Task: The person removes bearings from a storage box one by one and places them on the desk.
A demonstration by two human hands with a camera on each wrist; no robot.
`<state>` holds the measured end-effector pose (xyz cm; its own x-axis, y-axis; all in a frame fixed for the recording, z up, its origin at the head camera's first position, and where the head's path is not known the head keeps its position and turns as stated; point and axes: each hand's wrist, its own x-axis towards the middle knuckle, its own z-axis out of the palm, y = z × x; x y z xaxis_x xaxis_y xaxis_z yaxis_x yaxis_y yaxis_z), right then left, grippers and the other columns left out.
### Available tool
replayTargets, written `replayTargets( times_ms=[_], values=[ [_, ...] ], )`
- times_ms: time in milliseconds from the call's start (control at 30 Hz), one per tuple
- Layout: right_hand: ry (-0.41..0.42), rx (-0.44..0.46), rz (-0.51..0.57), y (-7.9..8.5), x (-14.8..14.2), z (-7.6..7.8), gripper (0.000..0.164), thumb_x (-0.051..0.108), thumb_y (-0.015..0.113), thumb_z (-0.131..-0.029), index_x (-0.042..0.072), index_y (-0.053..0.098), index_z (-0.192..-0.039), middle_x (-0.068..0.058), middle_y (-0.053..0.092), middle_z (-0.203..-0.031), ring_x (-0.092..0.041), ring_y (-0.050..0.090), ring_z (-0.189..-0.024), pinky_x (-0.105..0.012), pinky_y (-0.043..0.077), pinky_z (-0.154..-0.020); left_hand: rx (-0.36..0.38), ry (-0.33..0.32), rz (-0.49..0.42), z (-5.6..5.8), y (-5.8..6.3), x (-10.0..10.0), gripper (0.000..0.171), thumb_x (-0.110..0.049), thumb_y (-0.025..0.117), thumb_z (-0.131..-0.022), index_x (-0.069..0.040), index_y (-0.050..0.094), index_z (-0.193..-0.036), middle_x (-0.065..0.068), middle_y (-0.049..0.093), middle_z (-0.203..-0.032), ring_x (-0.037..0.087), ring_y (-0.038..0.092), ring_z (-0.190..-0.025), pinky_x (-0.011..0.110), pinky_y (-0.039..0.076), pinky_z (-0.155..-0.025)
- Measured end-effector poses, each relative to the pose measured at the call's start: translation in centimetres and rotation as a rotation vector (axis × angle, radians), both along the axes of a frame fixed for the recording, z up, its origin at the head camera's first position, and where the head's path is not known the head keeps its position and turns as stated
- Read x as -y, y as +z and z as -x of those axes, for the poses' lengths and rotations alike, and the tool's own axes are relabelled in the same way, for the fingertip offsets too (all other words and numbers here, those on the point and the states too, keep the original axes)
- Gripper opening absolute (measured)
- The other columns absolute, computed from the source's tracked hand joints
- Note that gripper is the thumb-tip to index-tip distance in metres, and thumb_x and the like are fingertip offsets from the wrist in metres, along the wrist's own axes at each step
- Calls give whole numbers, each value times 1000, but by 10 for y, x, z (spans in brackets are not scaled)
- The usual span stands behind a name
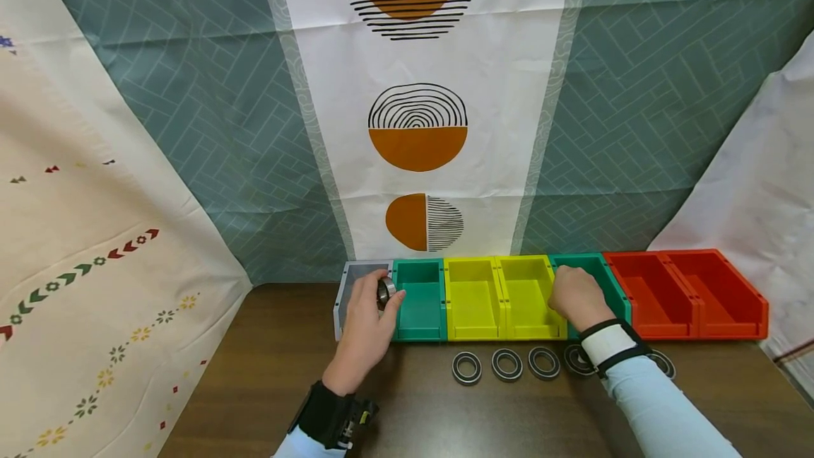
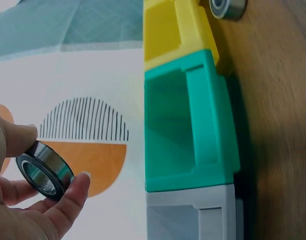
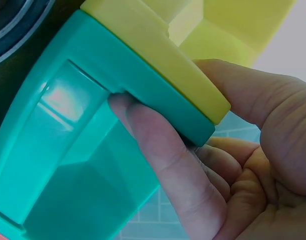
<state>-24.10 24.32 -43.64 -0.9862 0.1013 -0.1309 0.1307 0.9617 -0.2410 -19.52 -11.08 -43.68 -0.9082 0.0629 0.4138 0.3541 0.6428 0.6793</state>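
My left hand [image 1: 369, 320] pinches a ball bearing [image 2: 57, 162] between thumb and fingers, in front of the grey bin [image 1: 343, 299] at the left end of the row. In the left wrist view the bearing is tilted, its hole facing partly toward the camera. On the right, my right hand [image 1: 577, 297] grips the adjoining side walls of a green bin [image 3: 58, 107] and a yellow bin [image 3: 157, 60]. Its thumb lies on the yellow side, and its fingertips [image 3: 150, 122] reach inside the green one.
A second green bin [image 1: 420, 336] and another yellow bin [image 1: 467, 331] stand between the hands. Two red bins [image 1: 731, 327] end the row at the right. Several bearings [image 1: 456, 369] lie in a line on the wooden table [image 1: 254, 373] before the bins. Patterned cloth [image 1: 292, 161] hangs behind.
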Motion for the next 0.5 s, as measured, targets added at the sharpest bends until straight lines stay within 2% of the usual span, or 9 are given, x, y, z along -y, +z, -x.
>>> replayTargets(
  times_ms=[200,367,500],
  values=[
    [-2,7,-1,-1,-1,1,24,9,68,-77,-5,50,-85,-11,48,-69,-23,49,-60,-29,43,-53,-17,3,-15,-5,1,-4,52,-35,62,-88,-12,45,-132,0,42,-123,13,47,-103,29,44,-82],
    [1,-6,-3,-1,-2,1,23,10,67,-77,-4,50,-83,-11,47,-67,-23,48,-60,-29,41,-52,-7,11,13,-8,-2,-7,51,-29,69,-83,-10,51,-127,3,46,-119,18,50,-101,30,45,-81],
    [6,-13,1,-2,-3,2,22,10,66,-77,-3,49,-82,-10,47,-67,-23,48,-59,-29,41,-51,21,7,34,-10,-7,-9,50,-26,72,-81,-11,53,-125,4,50,-115,17,50,-100,28,45,-81]
  ],
)
